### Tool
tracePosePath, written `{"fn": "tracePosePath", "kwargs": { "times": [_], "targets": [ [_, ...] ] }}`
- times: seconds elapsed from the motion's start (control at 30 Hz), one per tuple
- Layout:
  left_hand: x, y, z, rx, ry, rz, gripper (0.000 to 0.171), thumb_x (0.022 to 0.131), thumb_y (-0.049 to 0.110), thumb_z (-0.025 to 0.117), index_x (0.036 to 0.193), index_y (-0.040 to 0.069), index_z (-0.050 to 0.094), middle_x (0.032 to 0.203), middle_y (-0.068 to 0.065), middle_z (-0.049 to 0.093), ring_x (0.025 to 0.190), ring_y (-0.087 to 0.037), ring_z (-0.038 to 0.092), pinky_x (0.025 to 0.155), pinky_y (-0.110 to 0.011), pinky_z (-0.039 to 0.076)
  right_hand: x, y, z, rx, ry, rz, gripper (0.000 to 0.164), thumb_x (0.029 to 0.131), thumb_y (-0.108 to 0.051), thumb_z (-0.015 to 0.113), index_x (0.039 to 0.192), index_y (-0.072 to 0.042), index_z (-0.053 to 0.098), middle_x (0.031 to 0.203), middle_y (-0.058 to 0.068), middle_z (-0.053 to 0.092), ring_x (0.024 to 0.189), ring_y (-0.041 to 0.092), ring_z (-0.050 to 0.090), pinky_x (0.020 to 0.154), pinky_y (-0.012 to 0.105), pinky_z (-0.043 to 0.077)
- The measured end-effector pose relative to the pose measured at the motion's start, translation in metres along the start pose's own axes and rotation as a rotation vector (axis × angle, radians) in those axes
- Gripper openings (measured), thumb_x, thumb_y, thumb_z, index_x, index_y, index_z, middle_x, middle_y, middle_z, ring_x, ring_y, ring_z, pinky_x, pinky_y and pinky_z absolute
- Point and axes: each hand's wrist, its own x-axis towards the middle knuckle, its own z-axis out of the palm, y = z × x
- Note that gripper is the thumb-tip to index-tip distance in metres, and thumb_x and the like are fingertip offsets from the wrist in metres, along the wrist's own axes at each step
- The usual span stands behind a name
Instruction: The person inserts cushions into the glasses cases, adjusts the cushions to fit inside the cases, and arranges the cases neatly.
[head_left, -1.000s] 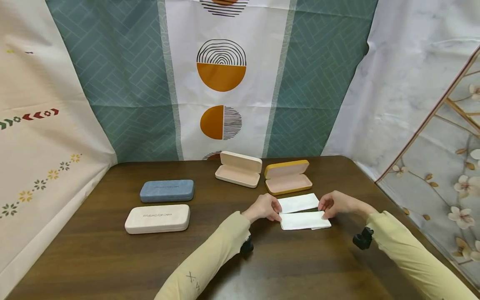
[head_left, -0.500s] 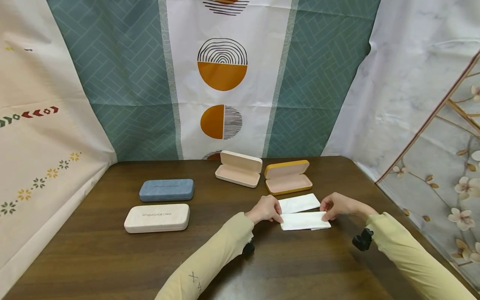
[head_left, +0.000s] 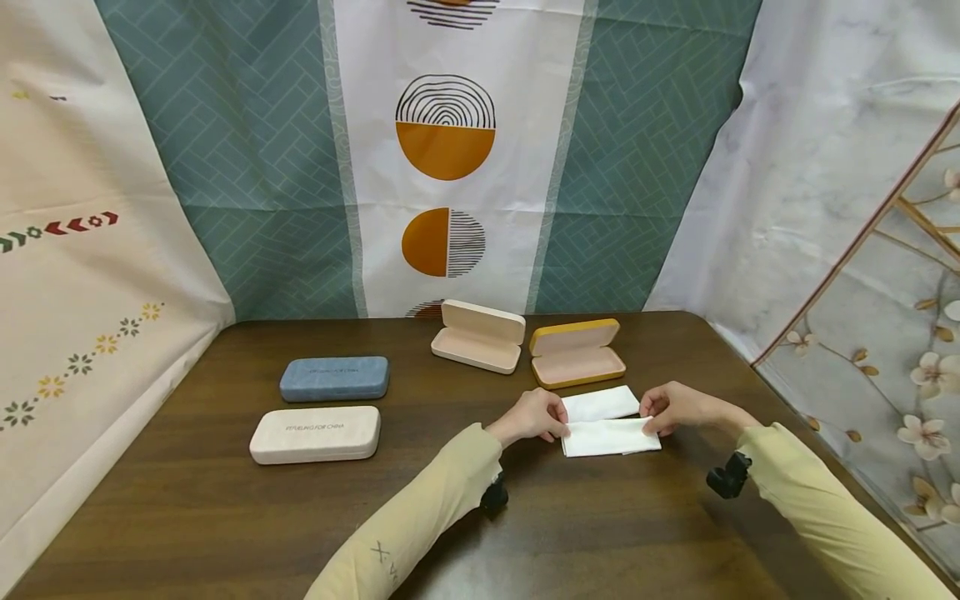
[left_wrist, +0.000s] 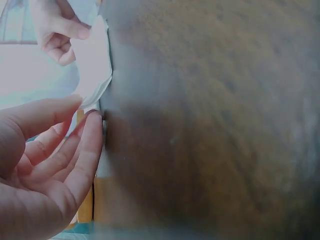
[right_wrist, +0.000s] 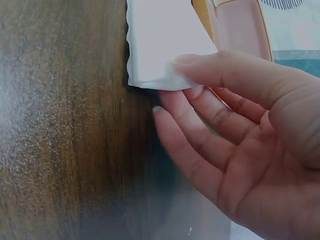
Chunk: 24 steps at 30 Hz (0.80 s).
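On the left of the bench [head_left: 187, 508], a closed cream glasses case [head_left: 315, 437] is lying in front of a closed blue glasses case [head_left: 334, 380]. Farther right, an open cream glasses case [head_left: 477, 348] is standing. The left hand [head_left: 531, 414] is pinching the left end of a folded white cloth [head_left: 606, 438], just in front of another white cloth [head_left: 598, 404]; behind both, an open yellow glasses case [head_left: 577, 367] is resting. The right hand [head_left: 677, 407] is pinching the folded one's right end.
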Motion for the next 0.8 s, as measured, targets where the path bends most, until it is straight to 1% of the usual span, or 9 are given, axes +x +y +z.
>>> {"fn": "tracePosePath", "kwargs": {
  "times": [0.13,0.3,0.43,0.47,0.5,0.6,0.7,0.73,0.8],
  "targets": [
    [-0.001,0.0,0.0,-0.049,0.008,-0.002,0.014,0.073,-0.007,0.07,0.072,-0.001,0.058,0.062,-0.005,0.055,0.055,-0.017,0.057,0.052,-0.026,0.05,-0.002,-0.002,-0.001,0.049,-0.015,0.012,0.021,0.077,-0.003,0.07,0.088,0.007,0.055,0.075,0.007,0.055,0.067,0.017,0.054,0.06,0.033,0.051],
    [-0.001,0.001,0.0,-0.101,0.027,-0.01,0.012,0.074,-0.01,0.068,0.076,-0.003,0.059,0.066,-0.006,0.055,0.056,-0.015,0.056,0.053,-0.026,0.05,-0.004,-0.003,-0.002,0.146,-0.042,0.003,0.022,0.08,-0.003,0.067,0.091,0.01,0.052,0.08,0.007,0.055,0.072,0.018,0.055,0.064,0.038,0.051],
    [-0.002,0.0,-0.002,-0.175,0.013,-0.007,0.014,0.073,-0.013,0.067,0.079,-0.004,0.058,0.07,-0.008,0.054,0.06,-0.016,0.055,0.056,-0.029,0.051,-0.005,-0.001,-0.004,0.211,-0.05,-0.004,0.021,0.082,-0.002,0.065,0.093,0.009,0.051,0.083,0.009,0.054,0.075,0.02,0.055,0.066,0.04,0.051],
    [-0.002,0.0,-0.003,-0.19,0.007,-0.002,0.015,0.073,-0.013,0.067,0.08,-0.004,0.057,0.071,-0.009,0.054,0.061,-0.017,0.056,0.056,-0.029,0.051,-0.005,-0.001,-0.004,0.238,-0.048,0.001,0.021,0.082,-0.002,0.064,0.094,0.009,0.051,0.084,0.01,0.054,0.076,0.02,0.055,0.067,0.039,0.05],
    [-0.002,-0.003,-0.005,-0.207,0.001,0.03,0.015,0.073,-0.011,0.067,0.079,-0.002,0.057,0.071,-0.008,0.054,0.061,-0.016,0.056,0.055,-0.028,0.051,-0.005,-0.002,-0.004,0.266,-0.047,0.0,0.021,0.083,-0.002,0.064,0.095,0.009,0.051,0.085,0.011,0.054,0.076,0.021,0.055,0.067,0.039,0.05],
    [-0.002,-0.006,-0.01,-0.279,0.004,0.043,0.015,0.074,-0.011,0.066,0.081,-0.002,0.056,0.072,-0.009,0.053,0.063,-0.017,0.057,0.057,-0.03,0.051,-0.004,-0.005,-0.006,0.363,-0.049,-0.012,0.02,0.083,0.0,0.063,0.096,0.008,0.05,0.086,0.011,0.054,0.077,0.021,0.055,0.068,0.038,0.05],
    [-0.004,-0.008,-0.017,-0.368,0.029,0.038,0.015,0.076,-0.009,0.065,0.088,-0.005,0.057,0.077,-0.011,0.054,0.068,-0.02,0.058,0.061,-0.032,0.051,-0.001,-0.011,-0.006,0.418,-0.059,-0.053,0.018,0.084,0.002,0.06,0.097,0.007,0.049,0.087,0.012,0.053,0.077,0.022,0.055,0.068,0.037,0.05],
    [-0.005,-0.007,-0.02,-0.396,0.045,0.009,0.016,0.077,-0.01,0.064,0.091,-0.007,0.055,0.079,-0.013,0.053,0.07,-0.021,0.058,0.064,-0.034,0.051,0.0,-0.013,-0.006,0.427,-0.062,-0.069,0.017,0.085,0.003,0.059,0.098,0.007,0.049,0.088,0.012,0.053,0.078,0.022,0.055,0.069,0.038,0.049],
    [-0.007,-0.008,-0.024,-0.434,0.069,0.013,0.019,0.078,-0.009,0.063,0.095,-0.008,0.054,0.082,-0.013,0.053,0.071,-0.021,0.058,0.065,-0.035,0.051,0.003,-0.017,-0.005,0.433,-0.058,-0.098,0.017,0.085,0.003,0.058,0.099,0.007,0.048,0.09,0.013,0.054,0.081,0.023,0.055,0.071,0.042,0.049]
  ]
}}
